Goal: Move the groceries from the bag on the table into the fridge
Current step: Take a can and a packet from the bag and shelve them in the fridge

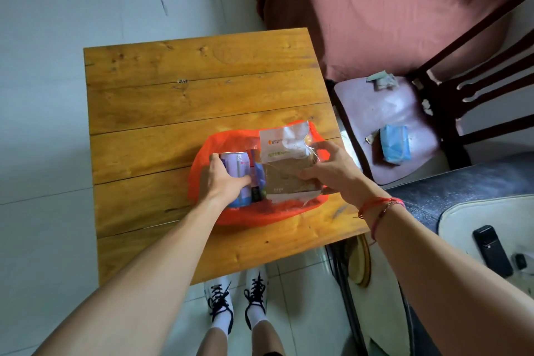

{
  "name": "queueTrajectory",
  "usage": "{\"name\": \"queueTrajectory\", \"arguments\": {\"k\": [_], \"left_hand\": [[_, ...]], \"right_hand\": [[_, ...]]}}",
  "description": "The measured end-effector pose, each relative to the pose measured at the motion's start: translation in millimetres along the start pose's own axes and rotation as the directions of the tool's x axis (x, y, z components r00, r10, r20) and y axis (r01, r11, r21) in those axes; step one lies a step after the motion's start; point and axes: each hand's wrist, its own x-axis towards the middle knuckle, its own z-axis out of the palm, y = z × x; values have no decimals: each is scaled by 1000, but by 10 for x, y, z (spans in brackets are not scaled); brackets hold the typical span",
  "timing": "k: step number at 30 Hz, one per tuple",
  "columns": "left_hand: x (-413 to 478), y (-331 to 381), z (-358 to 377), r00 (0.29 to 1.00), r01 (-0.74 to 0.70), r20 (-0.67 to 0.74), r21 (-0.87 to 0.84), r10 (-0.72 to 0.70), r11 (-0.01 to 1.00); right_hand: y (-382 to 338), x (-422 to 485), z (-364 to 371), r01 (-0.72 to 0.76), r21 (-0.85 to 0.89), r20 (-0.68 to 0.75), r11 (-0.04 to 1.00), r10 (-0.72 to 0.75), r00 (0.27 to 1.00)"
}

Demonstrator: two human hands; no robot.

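An orange plastic bag (202,150) lies open on the wooden table (202,89), near its front right corner. My left hand (222,179) grips a purple drink can (235,162) standing in the bag's left side. My right hand (332,170) holds a clear packet of brown bread (286,159) upright in the bag's right side, thumb on its front. Between can and bread stand other small packages (257,179), partly hidden. No fridge is in view.
A dark wooden chair (450,113) stands right of the table with a blue tissue pack (395,144) on its seat. A pink-covered sofa (390,14) lies behind. A black remote (492,251) rests on a white surface at the right. Tiled floor spreads left.
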Motion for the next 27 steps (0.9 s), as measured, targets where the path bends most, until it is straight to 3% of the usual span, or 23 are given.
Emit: {"name": "queueTrajectory", "arguments": {"k": [8,13,20,27], "left_hand": [[-361,457,-791,981,-176,-105,-98,165,980],[-794,910,-1416,949,-310,-141,-242,283,919],[-1628,1554,-2333,824,-563,-244,-258,511,785],[-2329,1939,-3080,686,-722,-357,-220,634,656]], "right_hand": [[-540,-612,-239,184,103,-49,977,-180,982],[-1035,-1098,-402,363,175,-68,915,-356,932],[-1767,-1902,-600,576,228,-94,785,-571,816],[-2332,-2633,-786,739,233,-115,632,-737,667]]}}
